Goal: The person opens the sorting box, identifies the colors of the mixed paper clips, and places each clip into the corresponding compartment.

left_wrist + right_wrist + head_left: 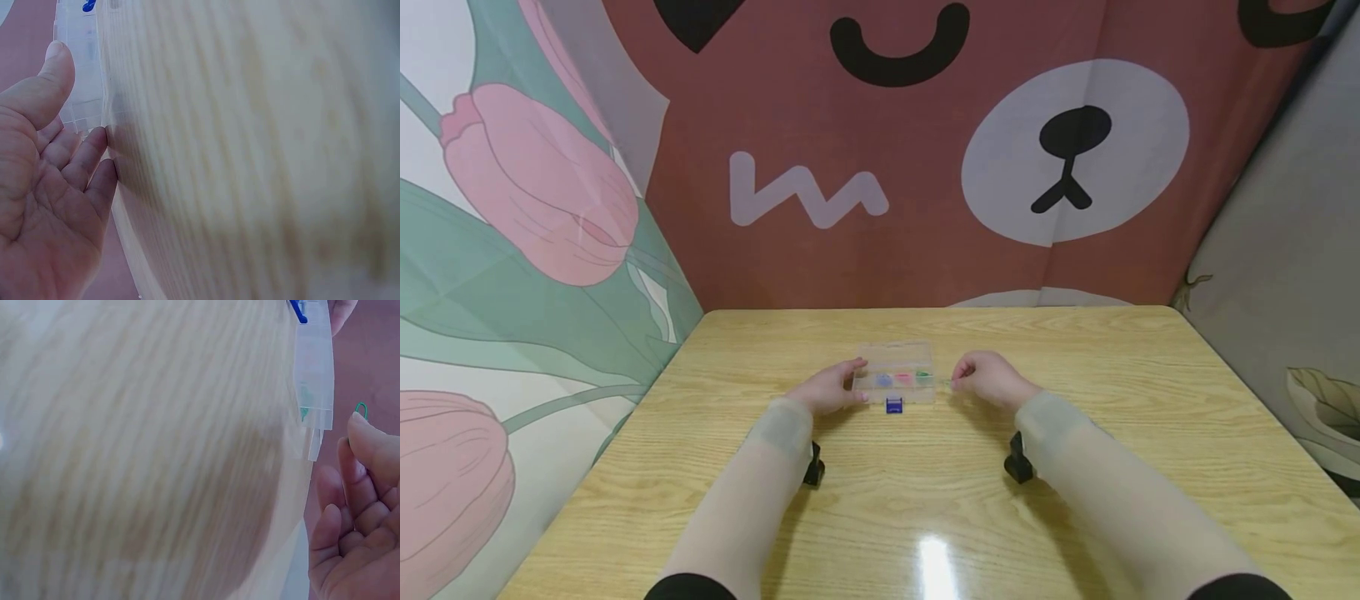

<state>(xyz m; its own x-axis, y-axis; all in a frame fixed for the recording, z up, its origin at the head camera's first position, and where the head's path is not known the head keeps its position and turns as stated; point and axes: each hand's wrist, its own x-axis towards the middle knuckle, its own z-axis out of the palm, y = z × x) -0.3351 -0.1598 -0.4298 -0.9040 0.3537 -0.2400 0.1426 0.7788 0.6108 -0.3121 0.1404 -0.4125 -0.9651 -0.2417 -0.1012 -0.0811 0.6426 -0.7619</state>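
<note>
A clear plastic compartment box (871,395) lies on the wooden table with its lid (895,353) raised at the back. Small blue pieces (883,380), pink pieces (903,378) and green pieces (923,376) sit in separate compartments. At the front edge is a blue latch (894,406). My left hand (829,388) grips the box's left end, thumb and fingers spread across its side. Just beyond the right end, my right hand (992,378) pinches a green paper clip (362,407) between thumb and index finger; a loop of it sticks out above the fingertips.
The wooden table (880,483) stretches around the box, with a bright light reflection near the front. Printed cloths (850,267) hang behind and on both sides. Black wrist cameras (1018,458) are strapped under both wrists.
</note>
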